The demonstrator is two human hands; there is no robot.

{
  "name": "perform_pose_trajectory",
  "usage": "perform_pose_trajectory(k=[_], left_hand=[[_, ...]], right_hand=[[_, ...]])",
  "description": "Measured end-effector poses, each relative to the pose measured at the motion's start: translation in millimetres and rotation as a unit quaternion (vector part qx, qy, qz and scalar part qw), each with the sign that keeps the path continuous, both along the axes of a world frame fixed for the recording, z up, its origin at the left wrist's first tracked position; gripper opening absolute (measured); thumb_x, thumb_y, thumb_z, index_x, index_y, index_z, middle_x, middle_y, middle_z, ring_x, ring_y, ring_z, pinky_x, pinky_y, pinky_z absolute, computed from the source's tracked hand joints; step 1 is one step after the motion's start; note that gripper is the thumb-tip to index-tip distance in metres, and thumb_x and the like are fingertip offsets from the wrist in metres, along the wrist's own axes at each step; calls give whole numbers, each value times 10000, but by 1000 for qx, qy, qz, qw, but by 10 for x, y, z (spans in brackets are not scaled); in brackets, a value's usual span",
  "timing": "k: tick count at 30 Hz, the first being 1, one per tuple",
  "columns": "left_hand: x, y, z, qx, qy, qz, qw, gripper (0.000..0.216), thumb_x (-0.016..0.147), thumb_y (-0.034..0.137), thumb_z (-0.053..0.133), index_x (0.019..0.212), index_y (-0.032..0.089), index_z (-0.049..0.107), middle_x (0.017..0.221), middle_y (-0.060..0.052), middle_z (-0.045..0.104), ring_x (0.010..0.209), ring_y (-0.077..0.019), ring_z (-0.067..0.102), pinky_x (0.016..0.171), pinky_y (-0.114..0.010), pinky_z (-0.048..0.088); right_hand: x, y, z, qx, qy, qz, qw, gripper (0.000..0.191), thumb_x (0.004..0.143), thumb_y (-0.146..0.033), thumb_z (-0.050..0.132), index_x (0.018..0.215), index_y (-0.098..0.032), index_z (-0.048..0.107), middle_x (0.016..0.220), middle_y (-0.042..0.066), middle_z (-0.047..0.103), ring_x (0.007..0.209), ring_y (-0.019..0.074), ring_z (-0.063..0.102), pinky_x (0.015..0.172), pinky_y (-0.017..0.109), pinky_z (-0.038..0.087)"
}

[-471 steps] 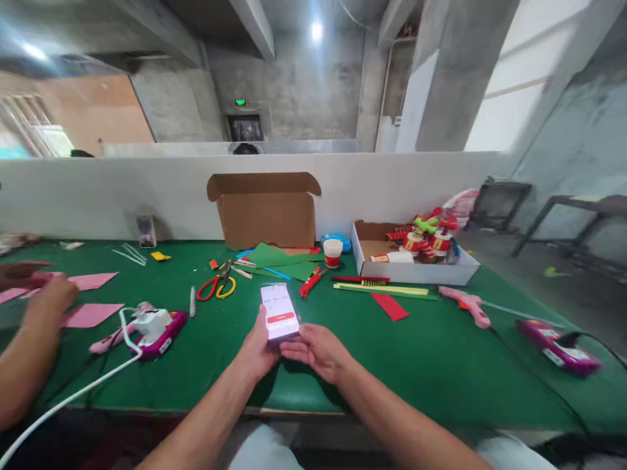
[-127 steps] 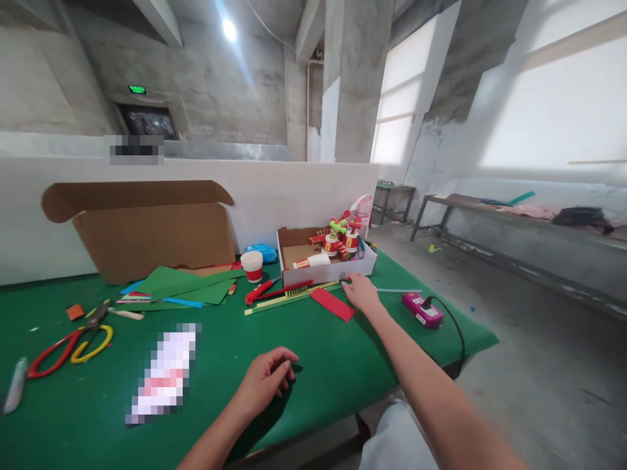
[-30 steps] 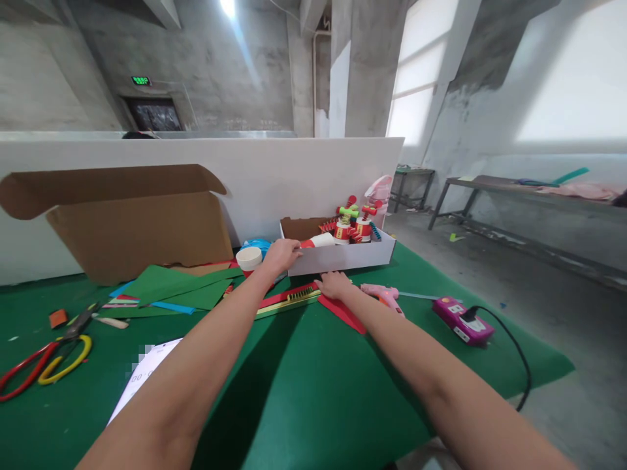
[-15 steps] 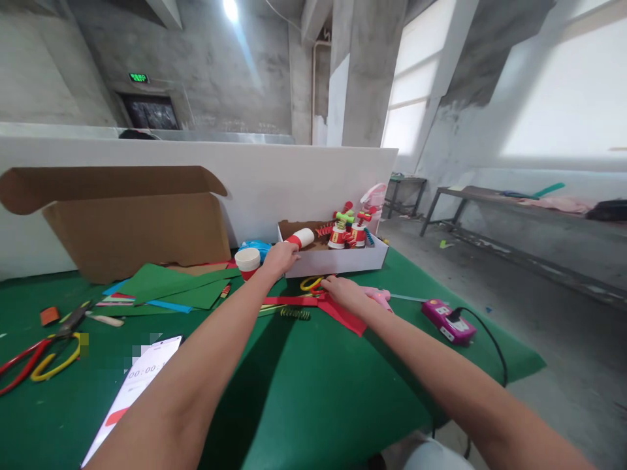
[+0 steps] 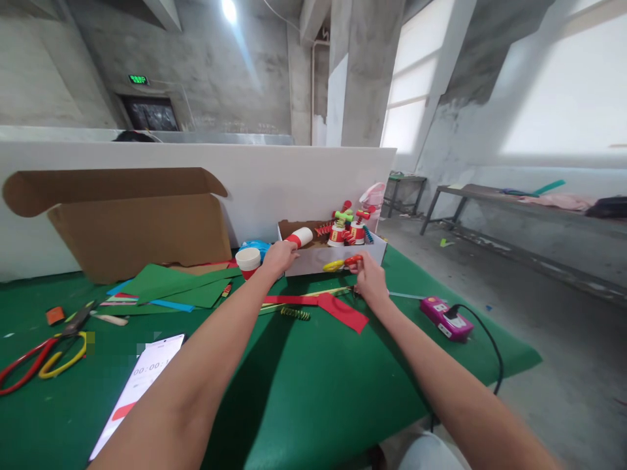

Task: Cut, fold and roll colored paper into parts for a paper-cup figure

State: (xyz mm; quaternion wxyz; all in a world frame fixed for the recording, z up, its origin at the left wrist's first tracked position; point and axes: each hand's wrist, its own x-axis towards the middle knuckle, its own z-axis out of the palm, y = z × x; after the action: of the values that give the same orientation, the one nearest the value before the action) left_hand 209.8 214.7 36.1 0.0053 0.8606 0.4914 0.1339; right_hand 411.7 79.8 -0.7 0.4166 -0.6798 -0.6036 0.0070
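Note:
My left hand is closed around a red-and-white paper cup, tilted on its side over the near edge of the white box. My right hand grips small scissors with red and yellow handles, raised just in front of that box; their blades are mostly hidden. Below lie a red strip and a small metal spring. Beside my left wrist another paper cup stands upright. Inside the box are several cup figures with springs and coloured tops.
Green and coloured sheets lie to the left, with larger red-and-yellow scissors and a phone showing a timer. An open cardboard box stands behind. At the right, a purple power strip trails a black cable.
My right hand has picked the small scissors up off the table and moved right and slightly up. The pink glue gun is now hidden behind it. My left hand stays with the cup.

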Motion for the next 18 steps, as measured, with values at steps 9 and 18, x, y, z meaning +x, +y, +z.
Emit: perform_pose_trajectory(k=[9, 18], left_hand=[[-16, -77, -238, -27, -5, -22, 999, 242, 905, 343, 543, 1010, 144, 632, 1020, -68, 669, 937, -185, 629, 846, -385, 502], [-713, -413, -52, 26, -52, -34, 998, 330, 885, 265, 470, 1193, 223, 584, 1211, -58, 638, 1103, -215, 584, 916, -298, 457]], right_hand=[[-346, -727, 362, 191, 101, 73, 974, 232, 954, -294, 351, 1009, -216, 562, 1020, 73, 638, 883, 186, 662, 763, 313, 566], [-1267, -1225, -132, 174, 13, 340, 924, 375, 913, -144, 389, 1255, -226, 520, 1155, 99, 637, 1102, 166, 599, 898, 279, 528]])
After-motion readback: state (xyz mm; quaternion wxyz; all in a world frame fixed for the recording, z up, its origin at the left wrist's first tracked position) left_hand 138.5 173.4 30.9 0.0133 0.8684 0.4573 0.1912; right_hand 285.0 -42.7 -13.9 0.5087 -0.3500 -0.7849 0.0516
